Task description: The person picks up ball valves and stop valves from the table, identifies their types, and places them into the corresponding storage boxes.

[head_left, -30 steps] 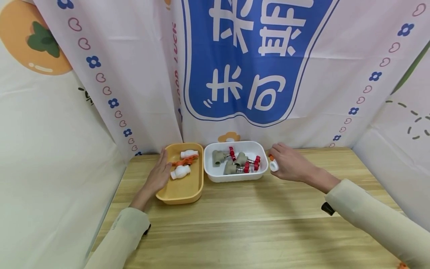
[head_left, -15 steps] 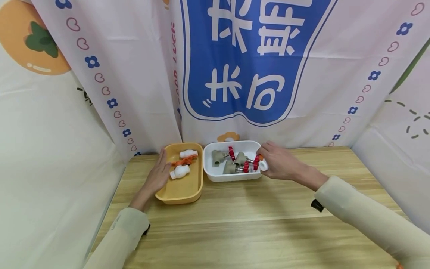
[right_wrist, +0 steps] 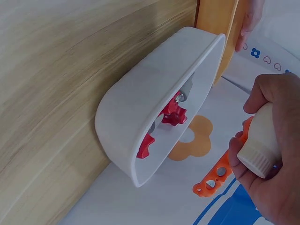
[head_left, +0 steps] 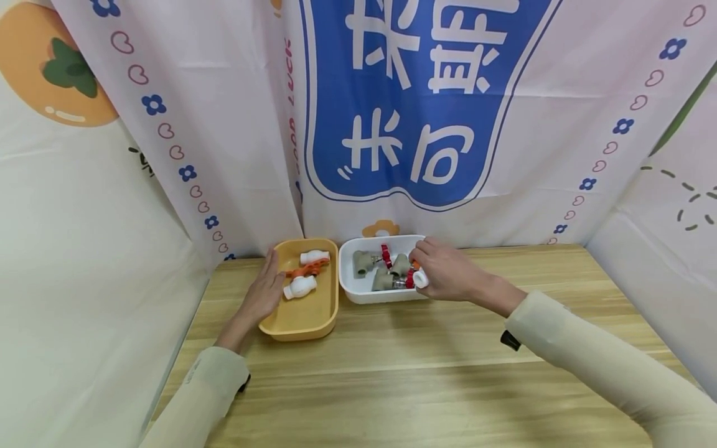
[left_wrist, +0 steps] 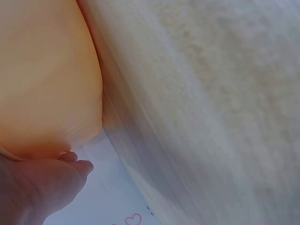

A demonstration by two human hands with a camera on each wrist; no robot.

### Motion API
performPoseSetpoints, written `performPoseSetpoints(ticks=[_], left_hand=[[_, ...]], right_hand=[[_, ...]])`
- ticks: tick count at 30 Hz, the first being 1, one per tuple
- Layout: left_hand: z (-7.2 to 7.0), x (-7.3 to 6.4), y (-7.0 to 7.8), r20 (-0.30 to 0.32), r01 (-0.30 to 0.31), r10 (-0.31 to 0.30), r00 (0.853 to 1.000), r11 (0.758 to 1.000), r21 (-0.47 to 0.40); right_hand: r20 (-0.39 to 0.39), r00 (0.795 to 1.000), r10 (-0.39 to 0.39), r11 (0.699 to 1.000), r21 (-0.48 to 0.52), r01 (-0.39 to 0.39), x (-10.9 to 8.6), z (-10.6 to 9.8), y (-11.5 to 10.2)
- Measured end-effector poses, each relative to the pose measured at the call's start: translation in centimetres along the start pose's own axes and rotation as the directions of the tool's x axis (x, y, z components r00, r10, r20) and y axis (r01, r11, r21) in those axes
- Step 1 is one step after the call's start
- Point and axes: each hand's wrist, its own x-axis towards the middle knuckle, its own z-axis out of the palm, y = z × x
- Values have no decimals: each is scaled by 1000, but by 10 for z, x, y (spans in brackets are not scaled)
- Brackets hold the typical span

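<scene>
My right hand [head_left: 448, 272] grips a white plastic ball valve [right_wrist: 263, 136] with an orange lever [right_wrist: 215, 178], over the right end of a white tray [head_left: 358, 297]. Inside that tray lie several grey-green pipe valves [head_left: 383, 280] with red knobs [right_wrist: 175, 116]; the hand hides some of them in the head view. My left hand [head_left: 262, 297] rests against the left wall of a yellow tray [head_left: 313, 314], fingers straight. Two white ball valves [head_left: 300, 286] with orange levers [head_left: 308, 268] lie in the yellow tray. In the left wrist view, its outer wall [left_wrist: 47, 84] fills the left side.
Both trays stand side by side at the back of a wood-grain table [head_left: 381, 373]. A printed curtain [head_left: 252, 155] hangs right behind them. White cloth [head_left: 84, 249] encloses the left side, and more cloth [head_left: 661, 267] the right.
My right hand has moved left with the ball valve, from beside the white tray to over its right end. My left hand stays against the yellow tray.
</scene>
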Motion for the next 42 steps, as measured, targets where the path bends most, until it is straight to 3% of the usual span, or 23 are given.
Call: performPoseSetpoints(ticks=[42], left_hand=[[0,-1,1,0,5,-5,1000,1000,-9]], right_hand=[[36,992,-125,992,4,125,76,11,-60]])
